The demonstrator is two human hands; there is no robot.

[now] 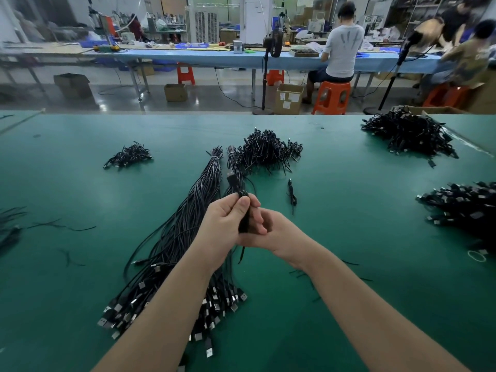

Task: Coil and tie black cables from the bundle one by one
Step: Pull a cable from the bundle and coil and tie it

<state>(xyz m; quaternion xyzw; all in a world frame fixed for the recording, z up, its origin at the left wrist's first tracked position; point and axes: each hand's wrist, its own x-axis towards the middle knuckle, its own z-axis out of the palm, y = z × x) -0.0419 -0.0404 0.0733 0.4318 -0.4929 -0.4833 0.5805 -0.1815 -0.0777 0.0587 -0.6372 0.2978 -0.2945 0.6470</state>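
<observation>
A long bundle of black cables (pixel 185 232) lies on the green table (pixel 349 224), its USB plugs fanned out near me and its far end bound with a tie. Above it, my left hand (pixel 228 221) grips a coiled black cable (pixel 243 210) between thumb and fingers; a USB plug sticks up out of the coil. My right hand (pixel 268 232) is close behind the coil with its fingers curled against its lower part, where a thin black tail hangs down.
Heaps of coiled cables lie at the back middle (pixel 268 151), back left (pixel 128 157), back right (pixel 408 135) and right edge (pixel 464 205). One coiled cable (pixel 292 196) lies alone. Loose black ties (pixel 61 226) scatter at the left. People sit at a far bench.
</observation>
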